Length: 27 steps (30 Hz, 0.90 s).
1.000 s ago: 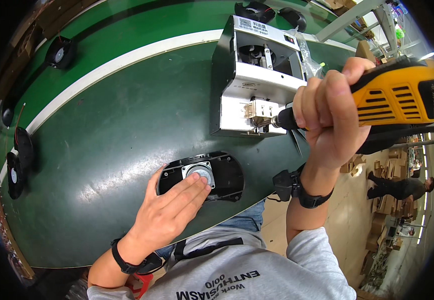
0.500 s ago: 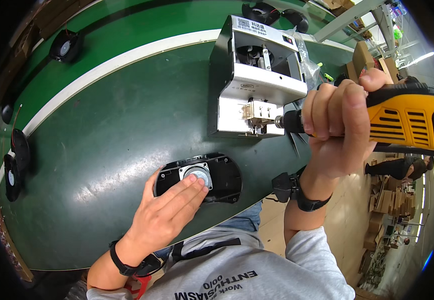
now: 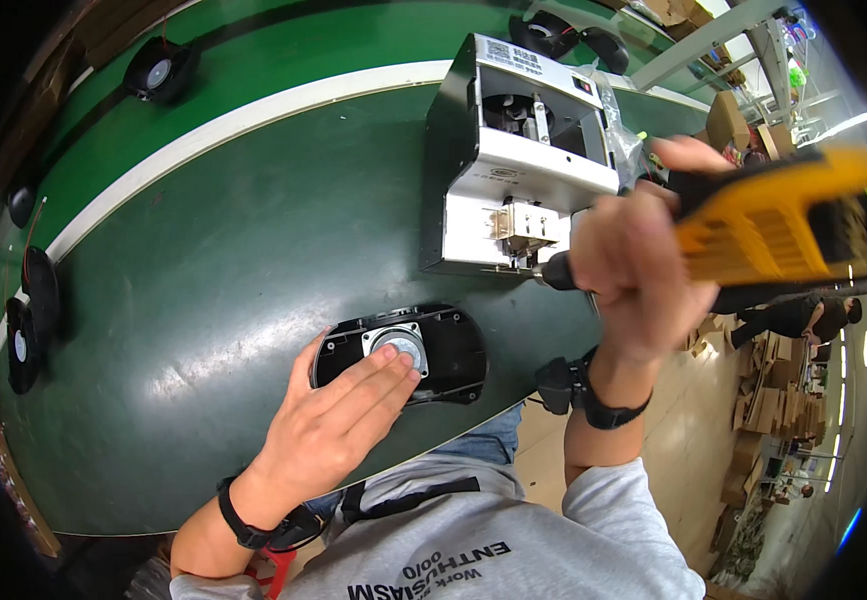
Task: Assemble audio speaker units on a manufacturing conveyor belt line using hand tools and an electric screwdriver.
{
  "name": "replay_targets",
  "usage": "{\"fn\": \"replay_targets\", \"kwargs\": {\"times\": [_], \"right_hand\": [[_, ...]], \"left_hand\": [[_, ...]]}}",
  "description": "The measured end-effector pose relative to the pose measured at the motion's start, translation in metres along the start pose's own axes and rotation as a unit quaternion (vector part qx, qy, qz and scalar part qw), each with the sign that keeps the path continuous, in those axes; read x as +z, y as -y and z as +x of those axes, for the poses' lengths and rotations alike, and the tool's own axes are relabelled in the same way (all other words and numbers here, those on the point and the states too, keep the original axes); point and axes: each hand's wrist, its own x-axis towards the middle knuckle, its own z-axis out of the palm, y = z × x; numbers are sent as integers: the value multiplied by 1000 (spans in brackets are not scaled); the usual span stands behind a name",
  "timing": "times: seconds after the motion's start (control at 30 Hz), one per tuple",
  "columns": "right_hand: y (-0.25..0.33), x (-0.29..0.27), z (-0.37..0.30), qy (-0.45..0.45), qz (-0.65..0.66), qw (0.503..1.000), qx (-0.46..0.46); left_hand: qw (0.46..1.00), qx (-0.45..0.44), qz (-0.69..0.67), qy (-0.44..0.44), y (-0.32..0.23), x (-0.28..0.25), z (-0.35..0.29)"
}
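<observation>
My left hand [image 3: 339, 425] lies with fingers stretched together over the round metal back of a speaker driver [image 3: 401, 345]. Its thumb runs along the left edge of the black oval speaker housing [image 3: 454, 352], in which the driver sits. My right hand [image 3: 639, 270], blurred by motion, is closed around the front of a yellow and black power drill [image 3: 774, 225]. The drill's dark nose points left, its tip by the lower front edge of a silver and black screw feeder [image 3: 514, 165]. Whether a screw is on the tip cannot be made out.
Speaker housings stand at the far left [image 3: 159, 72], the left edge [image 3: 39, 300] and behind the feeder [image 3: 544, 35]. A white strip [image 3: 244, 115] crosses the green table [image 3: 204, 260]. Clear plastic wrap [image 3: 619, 125] is beside the feeder. Another person [image 3: 799, 320] stands away at right, near stacked cardboard [image 3: 779, 390].
My right hand has brought the drill down and a little left, from the feeder's metal outlet to below it. My left hand stays on the speaker driver. The whole view has shifted slightly.
</observation>
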Motion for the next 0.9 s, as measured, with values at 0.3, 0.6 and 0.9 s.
{"fn": "replay_targets", "kwargs": {"times": [0.3,0.6,0.9], "right_hand": [[11,6,14,-36,24,997,-56],[1,9,14,-70,125,989,-39],[16,1,16,-11,57,995,-79]], "left_hand": [[1000,3,-6,1,1,0,-1],[999,35,6,4,5,-1,-2],[1000,4,-5,1,0,-1,-2]]}}
